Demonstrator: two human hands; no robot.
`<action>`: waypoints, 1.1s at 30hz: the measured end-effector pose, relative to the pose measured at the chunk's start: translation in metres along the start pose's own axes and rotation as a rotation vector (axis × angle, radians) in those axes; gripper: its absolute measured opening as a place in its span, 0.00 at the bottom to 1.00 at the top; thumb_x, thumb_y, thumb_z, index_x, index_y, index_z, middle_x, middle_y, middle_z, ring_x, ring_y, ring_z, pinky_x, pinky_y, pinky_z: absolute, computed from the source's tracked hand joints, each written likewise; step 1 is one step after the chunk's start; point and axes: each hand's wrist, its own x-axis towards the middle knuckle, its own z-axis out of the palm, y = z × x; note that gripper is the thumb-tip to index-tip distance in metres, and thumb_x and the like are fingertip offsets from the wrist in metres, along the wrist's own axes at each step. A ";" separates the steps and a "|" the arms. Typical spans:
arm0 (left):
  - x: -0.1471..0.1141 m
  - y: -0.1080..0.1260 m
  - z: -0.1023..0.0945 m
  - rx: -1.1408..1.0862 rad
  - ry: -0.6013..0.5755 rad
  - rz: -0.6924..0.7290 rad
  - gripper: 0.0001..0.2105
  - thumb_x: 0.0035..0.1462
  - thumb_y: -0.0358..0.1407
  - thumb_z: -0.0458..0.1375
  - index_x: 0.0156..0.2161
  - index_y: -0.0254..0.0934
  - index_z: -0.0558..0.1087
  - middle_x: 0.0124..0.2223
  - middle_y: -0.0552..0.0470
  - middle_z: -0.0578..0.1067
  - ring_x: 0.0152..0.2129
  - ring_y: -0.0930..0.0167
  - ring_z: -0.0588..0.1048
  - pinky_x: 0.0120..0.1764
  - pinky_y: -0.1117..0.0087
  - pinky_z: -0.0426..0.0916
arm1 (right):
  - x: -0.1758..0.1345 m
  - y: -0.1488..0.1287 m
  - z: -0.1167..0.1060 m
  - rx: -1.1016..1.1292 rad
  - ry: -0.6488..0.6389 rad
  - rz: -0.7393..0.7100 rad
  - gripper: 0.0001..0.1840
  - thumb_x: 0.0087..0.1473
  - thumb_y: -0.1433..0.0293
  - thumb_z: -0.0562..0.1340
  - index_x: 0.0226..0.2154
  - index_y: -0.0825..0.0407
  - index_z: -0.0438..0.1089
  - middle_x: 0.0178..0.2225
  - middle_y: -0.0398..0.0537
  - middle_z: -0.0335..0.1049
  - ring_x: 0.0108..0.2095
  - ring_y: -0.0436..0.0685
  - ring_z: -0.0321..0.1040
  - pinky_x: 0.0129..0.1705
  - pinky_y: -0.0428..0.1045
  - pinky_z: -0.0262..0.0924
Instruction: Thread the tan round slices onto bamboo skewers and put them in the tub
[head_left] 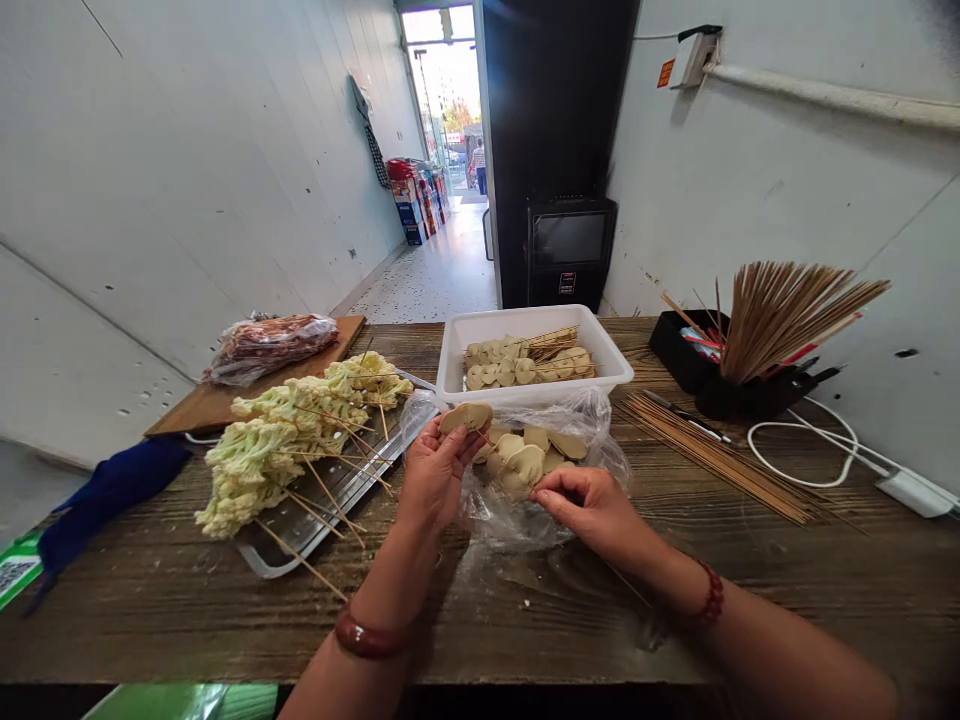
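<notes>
My left hand (435, 470) pinches a flat, beige, rounded food slice (466, 416), raised above an open clear plastic bag (600, 440). More beige slices (517, 462) of the same sort lie in the bag; their exact kind is unclear. Lower and to the right, my right hand (589, 505) is closed around a thin wooden skewer, whose tail shows below the palm. The skewer's tip points toward the held slice, and whether it has pierced it I cannot tell. Behind the bag stands a white plastic tub (536, 398) with threaded skewers of beige slices inside.
Cauliflower skewers (292, 430) fill a metal tray (277, 555) on the left, sticks jutting toward my left forearm. A wrapped pack of meat (274, 345) rests on a wooden board (345, 340). Loose skewers (720, 465), a black holder (679, 350) of sticks and a white cable (840, 440) are right.
</notes>
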 end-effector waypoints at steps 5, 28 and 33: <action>0.000 -0.001 0.000 0.010 -0.003 0.018 0.15 0.46 0.32 0.69 0.40 0.34 0.73 0.41 0.45 0.81 0.38 0.66 0.79 0.45 0.64 0.71 | 0.000 0.001 0.000 -0.018 0.008 0.004 0.11 0.53 0.66 0.60 0.25 0.55 0.74 0.23 0.45 0.70 0.26 0.52 0.63 0.29 0.46 0.55; 0.000 0.000 0.000 0.012 0.007 0.034 0.15 0.43 0.34 0.70 0.37 0.34 0.74 0.37 0.48 0.80 0.34 0.68 0.79 0.43 0.64 0.71 | -0.002 -0.003 -0.002 -0.006 0.016 -0.042 0.11 0.53 0.68 0.60 0.26 0.55 0.75 0.24 0.46 0.72 0.26 0.52 0.65 0.29 0.46 0.57; 0.000 0.002 0.000 0.005 0.035 0.020 0.14 0.41 0.33 0.71 0.34 0.34 0.75 0.33 0.51 0.79 0.30 0.70 0.77 0.37 0.67 0.72 | -0.001 -0.003 -0.004 0.030 0.032 -0.017 0.11 0.53 0.67 0.60 0.27 0.55 0.75 0.22 0.44 0.70 0.23 0.50 0.61 0.26 0.45 0.54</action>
